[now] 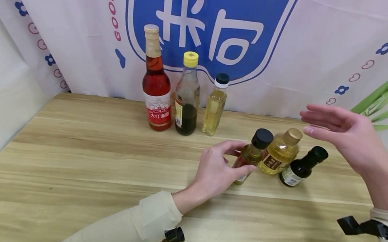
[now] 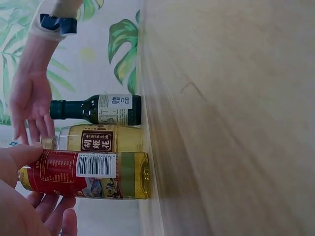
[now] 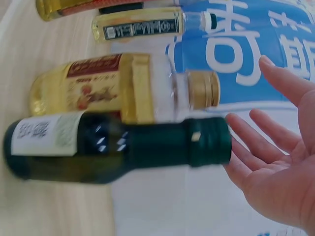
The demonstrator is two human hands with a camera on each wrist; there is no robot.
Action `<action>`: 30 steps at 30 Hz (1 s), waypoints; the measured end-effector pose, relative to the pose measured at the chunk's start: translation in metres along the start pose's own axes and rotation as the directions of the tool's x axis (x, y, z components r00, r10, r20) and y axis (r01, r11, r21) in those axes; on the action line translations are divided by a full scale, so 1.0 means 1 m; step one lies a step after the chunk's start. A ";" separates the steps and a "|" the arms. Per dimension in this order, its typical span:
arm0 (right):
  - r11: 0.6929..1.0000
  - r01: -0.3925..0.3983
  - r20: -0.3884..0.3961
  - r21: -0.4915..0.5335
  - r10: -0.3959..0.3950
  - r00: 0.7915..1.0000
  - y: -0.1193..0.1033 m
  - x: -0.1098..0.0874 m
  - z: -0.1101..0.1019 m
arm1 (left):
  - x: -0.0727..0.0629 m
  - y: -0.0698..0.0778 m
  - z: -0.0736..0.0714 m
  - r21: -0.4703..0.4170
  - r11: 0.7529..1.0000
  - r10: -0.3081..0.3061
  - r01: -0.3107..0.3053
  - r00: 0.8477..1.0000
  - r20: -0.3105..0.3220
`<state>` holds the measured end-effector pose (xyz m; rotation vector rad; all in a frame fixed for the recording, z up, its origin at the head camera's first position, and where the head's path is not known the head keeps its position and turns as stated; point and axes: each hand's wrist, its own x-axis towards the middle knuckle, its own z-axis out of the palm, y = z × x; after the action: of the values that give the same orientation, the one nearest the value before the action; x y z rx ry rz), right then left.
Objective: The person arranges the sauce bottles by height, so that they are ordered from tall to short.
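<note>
My left hand (image 1: 215, 171) grips an oil bottle (image 2: 93, 169) around its upper body, thumb on one side and fingers on the other. This bottle has a black cap and a red label, and it leans slightly to the right in the head view, its base close to the tabletop. Just right of it stands a round-shouldered oil bottle (image 1: 279, 154) with a gold cap. A small dark green bottle (image 1: 300, 169) with a pale label stands beside that one. My right hand (image 1: 348, 134) is raised above these two, fingers extended and holding nothing.
Along the back of the wooden table (image 1: 104, 174) stand a tall red vinegar bottle (image 1: 158, 86), a yellow-capped bottle (image 1: 187, 97) of dark liquid and a slim oil bottle (image 1: 215, 109) with a dark cap. A printed curtain (image 1: 92, 49) hangs behind them.
</note>
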<state>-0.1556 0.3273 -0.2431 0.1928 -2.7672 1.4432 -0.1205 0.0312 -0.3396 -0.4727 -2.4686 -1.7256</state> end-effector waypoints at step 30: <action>0.847 0.191 0.095 0.495 -0.271 0.958 0.098 -0.031 0.015 | -0.001 -0.002 0.000 0.009 1.000 -0.003 0.003 1.000 0.000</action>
<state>-0.1359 0.3733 -0.3337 0.6530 -2.3164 2.0933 -0.1202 0.0308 -0.3415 -0.4676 -2.4770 -1.7153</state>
